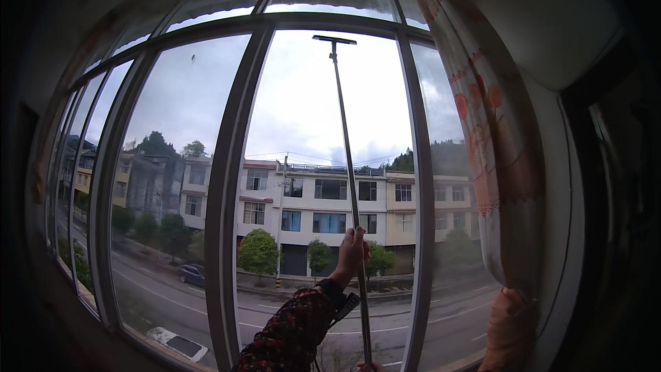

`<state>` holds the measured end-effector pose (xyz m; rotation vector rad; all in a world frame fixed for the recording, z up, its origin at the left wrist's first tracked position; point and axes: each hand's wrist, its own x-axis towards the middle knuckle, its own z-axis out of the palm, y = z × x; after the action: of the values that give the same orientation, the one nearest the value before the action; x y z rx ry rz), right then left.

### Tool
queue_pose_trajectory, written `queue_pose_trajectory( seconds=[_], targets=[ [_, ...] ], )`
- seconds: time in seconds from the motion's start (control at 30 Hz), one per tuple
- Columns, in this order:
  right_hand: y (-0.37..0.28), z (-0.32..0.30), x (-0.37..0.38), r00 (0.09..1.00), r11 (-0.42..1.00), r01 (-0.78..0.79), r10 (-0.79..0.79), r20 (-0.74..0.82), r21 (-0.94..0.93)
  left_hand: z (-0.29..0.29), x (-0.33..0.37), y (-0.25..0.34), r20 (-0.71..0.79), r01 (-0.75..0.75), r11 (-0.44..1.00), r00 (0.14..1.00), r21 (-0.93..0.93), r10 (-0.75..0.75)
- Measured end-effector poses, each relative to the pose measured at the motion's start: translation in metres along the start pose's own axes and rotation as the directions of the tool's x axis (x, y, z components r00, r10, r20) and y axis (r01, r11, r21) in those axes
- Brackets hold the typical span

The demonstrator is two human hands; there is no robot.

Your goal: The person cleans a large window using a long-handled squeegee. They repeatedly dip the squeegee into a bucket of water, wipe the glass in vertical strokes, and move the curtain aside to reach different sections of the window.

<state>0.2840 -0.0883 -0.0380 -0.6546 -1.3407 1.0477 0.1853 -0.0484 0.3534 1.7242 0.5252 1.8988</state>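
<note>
A: Where does the long-handled wiper point(346, 141) sit relative to the hands?

B: It runs nearly upright through the middle of the frame, leaning slightly left toward its top. The left hand point(352, 253) is wrapped around the metal pole point(355, 210), below the centre of the frame, so the greater part of the visible length rises above that grip.

A: And the right hand point(372, 367)?

B: Just a sliver of it shows at the lower edge, right by the lowest visible stretch of the pole. Too much is cut off; I can't tell whether it is gripping.

A: What about the far end?

B: The flat, dark crosshead point(334, 40) is at upper centre, well apart from both hands, near the top bar of the window frame point(231, 165). Whether it touches anything up there, I can't tell.

A: What else is around?

B: A dark, red-flecked sleeve point(289, 331) comes in from the lower edge, left of the pole, with a dark band point(332, 293) at the wrist. Outside are a road point(165, 296) and a pale building point(296, 203). A patterned curtain point(506, 158) hangs at the right, gathered low down.
</note>
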Motion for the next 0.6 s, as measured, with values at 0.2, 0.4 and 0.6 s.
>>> queue_pose_trajectory(
  seconds=[0.2, 0.4, 0.6],
  targets=[
    [-0.128, 0.025, 0.092, 0.993, 0.968, 0.106, -0.113, 0.018, 0.228, -0.034, -0.034, -0.012, 0.156, -0.162, 0.982, 0.977, 0.100, 0.145],
    [-0.252, 0.074, 0.178, 0.934, 0.920, 0.355, -0.356, -0.028, 0.166, -0.105, -0.174, -0.045, 0.325, 0.068, 0.987, 0.939, 0.149, -0.114],
    [-0.354, 0.089, 0.264, 0.888, 0.890, 0.456, -0.453, -0.080, 0.014, -0.163, -0.264, -0.080, 0.185, 0.453, 0.891, 0.874, 0.022, -0.449]
  ],
)
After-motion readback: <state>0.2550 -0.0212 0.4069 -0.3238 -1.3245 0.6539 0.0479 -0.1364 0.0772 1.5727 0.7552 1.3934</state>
